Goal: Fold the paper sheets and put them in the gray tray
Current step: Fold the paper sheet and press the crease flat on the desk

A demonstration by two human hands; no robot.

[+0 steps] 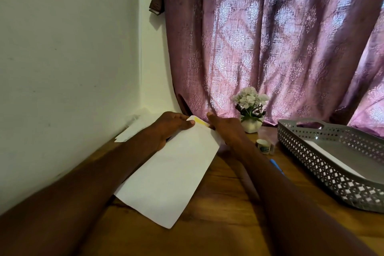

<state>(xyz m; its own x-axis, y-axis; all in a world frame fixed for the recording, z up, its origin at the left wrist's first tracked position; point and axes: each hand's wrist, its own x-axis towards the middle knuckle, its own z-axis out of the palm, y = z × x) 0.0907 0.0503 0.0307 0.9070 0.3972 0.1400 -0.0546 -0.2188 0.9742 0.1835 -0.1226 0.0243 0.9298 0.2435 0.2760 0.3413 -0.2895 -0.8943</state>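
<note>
both hands are on the sheet (168,174) now, mid counter (224,210), tilted up off the wood at its far end. the left hand (166,125) has a grasping grip on the far left corner, thumb on top; the right hand (225,129) pinches the far right corner beside a yellow strip. the fold looks underway: best to match the corners square, then press the crease flat. spare sheets (133,129) wait far left by the wall. the tray (311,151) sits right, one sheet already inside.
</note>
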